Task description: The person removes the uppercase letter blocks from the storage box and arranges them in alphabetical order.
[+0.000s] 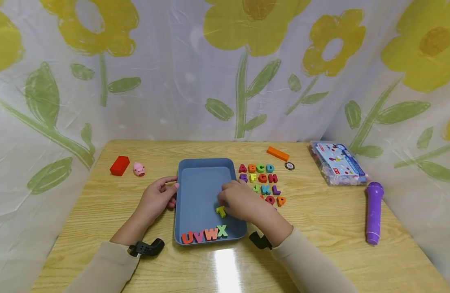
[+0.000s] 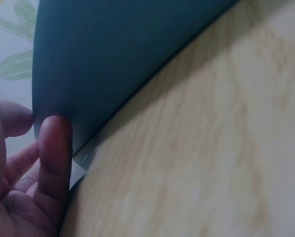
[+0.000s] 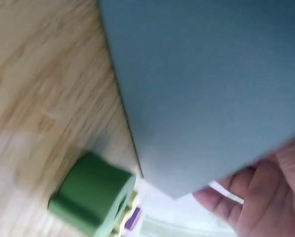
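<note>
My left hand [image 1: 160, 197] grips the left side of a grey-blue tray [image 1: 179, 219]. In the left wrist view its fingers meet the tray wall [image 2: 103, 54]. My right hand [image 1: 243, 201] reaches over the tray's right rim with bent fingers. A yellow-green letter T [image 1: 221, 211] sits at its fingertips, partly covered by them. Along the tray's near edge lie letters U [image 1: 187, 237], V [image 1: 198, 236], W [image 1: 211, 234] and X [image 1: 222, 231]. The right wrist view shows the tray's outer wall [image 3: 197, 89], which hides the right fingertips, and a green letter [image 3: 91, 192].
Rows of coloured letters, among them K [image 1: 265, 189] and P [image 1: 281, 201], lie right of the tray, partly behind my right hand. Around stand a red block [image 1: 120, 165], toy pig [image 1: 138, 169], orange block [image 1: 278, 153], round chip [image 1: 289, 165], plastic case [image 1: 338, 162] and purple microphone [image 1: 374, 213].
</note>
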Demonstrator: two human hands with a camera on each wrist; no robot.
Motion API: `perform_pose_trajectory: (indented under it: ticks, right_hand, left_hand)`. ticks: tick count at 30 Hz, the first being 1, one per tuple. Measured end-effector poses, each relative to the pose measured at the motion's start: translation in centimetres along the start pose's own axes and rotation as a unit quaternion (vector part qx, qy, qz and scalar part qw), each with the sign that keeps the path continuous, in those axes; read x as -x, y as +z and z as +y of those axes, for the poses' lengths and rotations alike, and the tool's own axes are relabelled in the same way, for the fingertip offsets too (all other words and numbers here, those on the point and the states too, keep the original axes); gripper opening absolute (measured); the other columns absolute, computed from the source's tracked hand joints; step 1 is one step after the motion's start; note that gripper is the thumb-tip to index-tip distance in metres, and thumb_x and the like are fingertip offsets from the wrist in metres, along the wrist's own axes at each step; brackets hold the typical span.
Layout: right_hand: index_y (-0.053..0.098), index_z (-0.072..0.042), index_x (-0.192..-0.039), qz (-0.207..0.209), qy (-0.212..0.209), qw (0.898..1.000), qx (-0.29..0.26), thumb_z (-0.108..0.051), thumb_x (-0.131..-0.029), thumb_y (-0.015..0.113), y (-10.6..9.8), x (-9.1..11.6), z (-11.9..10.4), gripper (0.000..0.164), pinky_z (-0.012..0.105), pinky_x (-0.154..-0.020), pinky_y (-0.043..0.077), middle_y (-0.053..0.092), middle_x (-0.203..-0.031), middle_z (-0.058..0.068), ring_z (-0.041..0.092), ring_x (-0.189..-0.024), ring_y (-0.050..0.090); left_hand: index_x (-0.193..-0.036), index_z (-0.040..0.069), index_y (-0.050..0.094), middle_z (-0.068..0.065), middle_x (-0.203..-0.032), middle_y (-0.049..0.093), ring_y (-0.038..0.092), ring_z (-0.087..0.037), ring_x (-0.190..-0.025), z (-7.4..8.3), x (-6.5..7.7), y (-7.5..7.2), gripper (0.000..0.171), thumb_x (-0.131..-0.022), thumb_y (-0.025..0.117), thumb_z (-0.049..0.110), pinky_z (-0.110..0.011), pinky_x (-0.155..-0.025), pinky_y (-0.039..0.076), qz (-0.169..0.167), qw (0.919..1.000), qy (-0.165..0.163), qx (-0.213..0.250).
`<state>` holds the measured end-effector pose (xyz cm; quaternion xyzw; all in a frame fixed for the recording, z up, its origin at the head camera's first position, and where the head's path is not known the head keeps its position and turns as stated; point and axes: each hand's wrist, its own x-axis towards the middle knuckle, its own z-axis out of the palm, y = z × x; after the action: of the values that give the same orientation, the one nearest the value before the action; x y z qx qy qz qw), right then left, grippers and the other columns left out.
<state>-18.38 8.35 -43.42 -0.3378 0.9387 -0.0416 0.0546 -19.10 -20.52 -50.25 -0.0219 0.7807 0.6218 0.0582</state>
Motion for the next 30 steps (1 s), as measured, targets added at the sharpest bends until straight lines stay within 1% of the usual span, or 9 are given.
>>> perform_pose_trajectory:
  ticks: [3,5,8,11,15,19,22,26,30]
  right_hand:
    - [0.08,-0.021,-0.093,0.022,-0.002,0.999,-0.049,-0.015,-0.095,0.085,-0.5,1.0,1.0,0.007,0.043,-0.094,0.051,0.069,-0.095,-0.004,0.017,-0.093,0.061]
    - [0.081,-0.019,-0.095,0.043,0.0,0.996,-0.083,-0.014,-0.095,0.084,-1.0,2.0,1.9,0.006,0.043,-0.095,0.054,0.072,-0.096,-0.003,0.017,-0.092,0.064]
    - [0.08,-0.017,-0.097,0.077,0.011,0.991,-0.105,-0.011,-0.095,0.084,-1.8,4.1,3.8,0.007,0.042,-0.094,0.056,0.073,-0.097,-0.003,0.019,-0.093,0.067]
    - [0.078,-0.016,-0.097,0.108,0.041,0.987,-0.111,-0.008,-0.094,0.082,-2.4,6.7,6.1,0.009,0.041,-0.087,0.058,0.072,-0.096,-0.003,0.02,-0.092,0.068]
    - [0.077,-0.015,-0.099,0.129,0.106,0.977,-0.131,-0.005,-0.094,0.079,-2.6,10.5,9.2,0.011,0.039,-0.08,0.057,0.069,-0.095,-0.002,0.02,-0.09,0.064]
    - [0.076,-0.014,-0.1,0.116,0.168,0.966,-0.16,-0.006,-0.097,0.077,-1.9,13.4,11.6,0.009,0.039,-0.077,0.051,0.066,-0.095,0.0,0.019,-0.088,0.058]
    - [0.075,-0.012,-0.101,0.09,0.197,0.956,-0.199,-0.008,-0.099,0.074,-0.9,14.6,12.6,0.005,0.036,-0.073,0.048,0.063,-0.091,0.001,0.018,-0.084,0.054]
    - [0.075,-0.012,-0.099,0.059,0.204,0.945,-0.247,-0.007,-0.1,0.071,0.8,15.1,13.1,0.007,0.032,-0.068,0.044,0.059,-0.084,0.0,0.017,-0.077,0.051]
    - [0.076,-0.015,-0.095,0.053,0.201,0.942,-0.263,-0.004,-0.098,0.073,1.9,15.2,13.3,0.011,0.03,-0.067,0.042,0.056,-0.079,-0.001,0.016,-0.074,0.05]
  left_hand:
    - [-0.152,0.005,0.061,-0.008,-0.089,0.071,0.066,-0.012,-0.065,0.0,0.0,0.2,0.047,-0.11,0.068,0.025,-0.026,-0.065,0.061,-0.001,1.0,-0.001,0.0]
    - [-0.152,0.005,0.061,-0.008,-0.09,0.072,0.066,-0.012,-0.066,0.0,0.0,0.3,0.047,-0.11,0.068,0.026,-0.026,-0.065,0.061,-0.001,1.0,-0.002,-0.002]
    - [-0.152,0.005,0.061,-0.008,-0.091,0.073,0.067,-0.012,-0.066,0.0,0.0,0.3,0.048,-0.11,0.068,0.026,-0.027,-0.064,0.061,-0.001,1.0,-0.005,-0.001]
    - [-0.152,0.005,0.061,-0.009,-0.091,0.073,0.067,-0.012,-0.066,0.0,0.0,0.2,0.048,-0.11,0.068,0.026,-0.027,-0.064,0.061,0.0,1.0,-0.005,-0.001]
    - [-0.153,0.006,0.06,-0.009,-0.091,0.072,0.067,-0.012,-0.066,0.1,0.1,0.0,0.048,-0.11,0.068,0.027,-0.027,-0.064,0.061,0.002,1.0,-0.004,-0.005]
    - [-0.153,0.006,0.06,-0.007,-0.09,0.073,0.067,-0.012,-0.065,0.1,0.1,-0.1,0.049,-0.11,0.068,0.028,-0.027,-0.065,0.062,0.002,0.9999,-0.005,-0.011]
    - [-0.153,0.006,0.06,-0.006,-0.09,0.073,0.067,-0.012,-0.066,0.0,0.1,-0.1,0.048,-0.11,0.068,0.027,-0.027,-0.065,0.062,0.001,0.9999,-0.004,-0.014]
    - [-0.152,0.006,0.06,-0.007,-0.09,0.072,0.068,-0.013,-0.066,-0.1,0.0,-0.1,0.047,-0.111,0.067,0.026,-0.028,-0.066,0.062,0.0,0.9999,-0.002,-0.016]
    - [-0.152,0.006,0.06,-0.007,-0.09,0.071,0.068,-0.013,-0.067,-0.1,0.0,0.0,0.046,-0.111,0.066,0.027,-0.028,-0.066,0.063,-0.002,0.9998,-0.003,-0.019]
